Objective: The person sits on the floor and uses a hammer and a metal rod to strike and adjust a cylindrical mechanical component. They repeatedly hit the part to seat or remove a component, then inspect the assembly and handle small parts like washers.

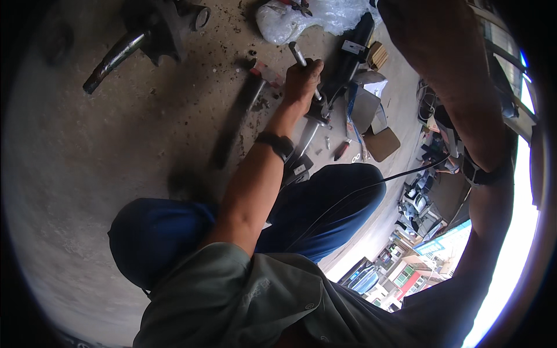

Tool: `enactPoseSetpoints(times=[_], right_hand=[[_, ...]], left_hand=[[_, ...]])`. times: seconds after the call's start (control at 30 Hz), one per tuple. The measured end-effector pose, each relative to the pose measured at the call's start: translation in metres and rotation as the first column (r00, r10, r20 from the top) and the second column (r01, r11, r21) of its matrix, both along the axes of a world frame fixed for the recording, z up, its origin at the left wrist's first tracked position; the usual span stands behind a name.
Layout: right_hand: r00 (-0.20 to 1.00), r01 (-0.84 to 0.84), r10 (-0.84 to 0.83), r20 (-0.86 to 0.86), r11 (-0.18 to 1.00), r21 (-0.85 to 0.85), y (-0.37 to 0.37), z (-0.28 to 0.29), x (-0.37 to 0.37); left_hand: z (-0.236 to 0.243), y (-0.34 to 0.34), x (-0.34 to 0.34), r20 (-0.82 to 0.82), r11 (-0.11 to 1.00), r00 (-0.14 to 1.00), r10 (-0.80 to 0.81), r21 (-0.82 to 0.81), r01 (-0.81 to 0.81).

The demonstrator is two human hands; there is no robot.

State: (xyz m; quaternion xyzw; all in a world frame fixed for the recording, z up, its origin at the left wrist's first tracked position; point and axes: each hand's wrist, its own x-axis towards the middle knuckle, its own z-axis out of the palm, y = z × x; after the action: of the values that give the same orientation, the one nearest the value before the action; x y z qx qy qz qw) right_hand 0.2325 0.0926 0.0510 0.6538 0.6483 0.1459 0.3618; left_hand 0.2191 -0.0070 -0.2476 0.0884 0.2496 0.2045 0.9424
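Observation:
My left hand [301, 86] is closed in a fist around a shiny metal bar [297, 54], whose upper end sticks out above the fingers. The bar's lower end meets the end of a long black cylinder like a shock absorber [347, 61], lying on the floor. Below that joint is a pale metal piece [308, 136], with a black bracket [299, 171] near my knee. My right hand [447, 64] is raised close to the camera at the upper right, large and dark. Its fingers are out of sight, so its grip is hidden.
Left of my hand lies a hammer-like tool [250, 95] with a reddish head. A black part with a metal shaft [119, 58] rests farther left. Clear plastic wrap [284, 23], an opened carton [380, 145] and a red-handled tool [342, 149] surround the cylinder.

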Motion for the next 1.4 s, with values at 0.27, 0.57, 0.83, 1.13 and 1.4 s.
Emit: enactPoseSetpoints(times=[0.27,0.57,0.83,1.13,1.4], right_hand=[[0.992,-0.118,0.124,0.035,0.981,-0.151,-0.006,-0.026,0.018],[0.972,-0.124,0.027,-0.232,0.902,-0.414,-0.073,-0.027,0.024],[0.992,0.100,-0.110,-0.061,0.984,-0.147,-0.030,0.001,0.042],[0.986,0.067,-0.115,-0.124,0.938,-0.341,-0.050,-0.044,0.032],[0.988,0.063,-0.080,-0.132,0.990,-0.123,-0.005,-0.019,0.009]], left_hand=[[-0.009,0.008,-0.002,-0.161,0.997,0.987,0.013,0.076,0.000],[0.000,-0.008,-0.005,-0.069,0.998,0.997,-0.026,-0.059,0.021],[-0.010,0.024,-0.013,-0.148,0.996,0.985,0.090,0.040,-0.085],[0.006,-0.016,0.004,-0.143,1.000,0.990,0.014,0.000,-0.014],[0.009,-0.003,-0.009,-0.099,0.999,0.995,0.006,0.036,-0.002]])
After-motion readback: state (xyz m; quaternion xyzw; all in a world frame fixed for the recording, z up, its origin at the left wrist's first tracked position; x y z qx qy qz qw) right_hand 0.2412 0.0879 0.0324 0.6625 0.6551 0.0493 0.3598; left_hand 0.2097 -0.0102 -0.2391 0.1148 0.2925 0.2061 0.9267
